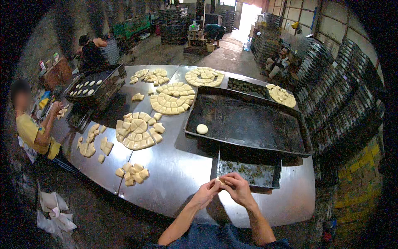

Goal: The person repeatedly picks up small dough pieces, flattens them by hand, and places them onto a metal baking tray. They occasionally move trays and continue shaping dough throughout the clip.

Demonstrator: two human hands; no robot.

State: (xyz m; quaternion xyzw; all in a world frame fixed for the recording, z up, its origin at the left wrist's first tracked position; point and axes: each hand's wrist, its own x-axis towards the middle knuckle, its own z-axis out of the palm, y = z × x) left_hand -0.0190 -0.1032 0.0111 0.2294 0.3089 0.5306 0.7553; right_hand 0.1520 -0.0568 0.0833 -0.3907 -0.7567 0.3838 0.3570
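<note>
Between the fingertips of my left hand (205, 194) and my right hand (238, 189) is a small piece of pale dough (220, 181), mostly covered by the fingers. Both hands are above the near edge of the metal table (174, 190). Just beyond them lies a shallow metal tray (248, 171) with greenish-brown bits scattered over its bottom. A larger dark baking tray (248, 119) overlaps its far side. One round dough ball (202, 129) sits in that large tray's near left corner. To the left, a loose pile of cut dough pieces (133, 174) rests on the table.
Scored dough rounds (172, 98) and dough pieces (106, 145) spread over the table. A dark tray of balls (247, 88) stands at the back. At left, a person in yellow (37, 133) works beside a tray of dough balls (85, 88). Stacked trays (339, 93) line the right.
</note>
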